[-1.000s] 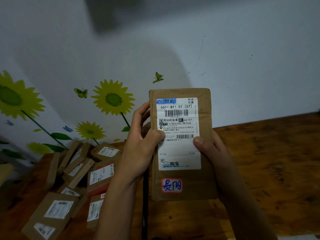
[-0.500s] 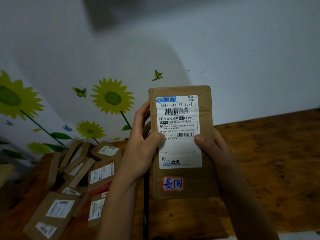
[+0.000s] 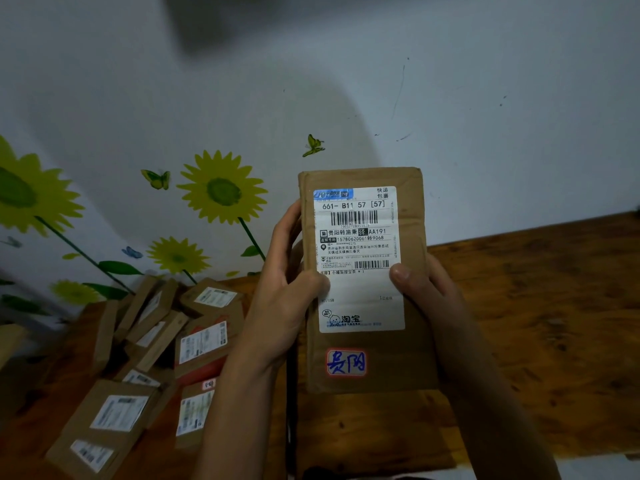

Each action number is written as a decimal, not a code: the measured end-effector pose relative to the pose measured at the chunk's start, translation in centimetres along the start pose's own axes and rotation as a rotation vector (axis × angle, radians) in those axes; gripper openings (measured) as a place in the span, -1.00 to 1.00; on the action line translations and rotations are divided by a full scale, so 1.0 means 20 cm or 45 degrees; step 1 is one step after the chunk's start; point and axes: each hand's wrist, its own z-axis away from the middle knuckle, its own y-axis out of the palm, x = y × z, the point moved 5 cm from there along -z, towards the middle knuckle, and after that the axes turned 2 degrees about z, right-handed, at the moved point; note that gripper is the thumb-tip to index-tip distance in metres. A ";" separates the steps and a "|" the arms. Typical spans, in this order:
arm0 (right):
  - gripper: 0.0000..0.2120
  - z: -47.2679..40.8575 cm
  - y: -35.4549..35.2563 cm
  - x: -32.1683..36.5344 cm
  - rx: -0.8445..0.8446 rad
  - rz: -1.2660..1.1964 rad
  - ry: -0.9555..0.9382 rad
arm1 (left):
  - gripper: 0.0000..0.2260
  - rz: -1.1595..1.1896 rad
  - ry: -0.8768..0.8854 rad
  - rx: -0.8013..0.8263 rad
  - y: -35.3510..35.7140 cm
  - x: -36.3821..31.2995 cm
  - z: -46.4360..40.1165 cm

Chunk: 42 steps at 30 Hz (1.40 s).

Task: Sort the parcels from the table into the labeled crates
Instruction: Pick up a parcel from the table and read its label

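**A painted wall behind a wooden table**

The pale bluish-white plaster wall (image 3: 450,98) fills the upper part of the view. On its left side are yellow sunflower decals with green stems (image 3: 221,190) and small butterfly decals (image 3: 313,145). A dark shadow (image 3: 214,26) lies near the top edge. Below stands the brown wooden table with dark grain marks (image 3: 536,323); its far edge meets the wall. The light is dim.

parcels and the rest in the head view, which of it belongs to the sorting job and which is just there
Belongs to the job:
- held parcel, gripped by left hand and right hand
- pile of parcels on the wooden table

Just there:
- sunflower wall stickers
- butterfly stickers

No crates are in view.
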 end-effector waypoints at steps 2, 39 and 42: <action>-0.37 0.00 0.00 0.00 -0.002 0.001 -0.005 | -0.19 0.003 -0.003 0.010 0.00 0.00 0.00; -0.35 0.01 -0.01 0.00 -0.091 0.002 -0.013 | -0.13 0.050 0.066 0.163 0.03 0.04 0.06; -0.38 0.01 -0.01 0.00 -0.097 0.011 -0.017 | -0.13 0.051 0.070 0.164 0.02 0.04 0.06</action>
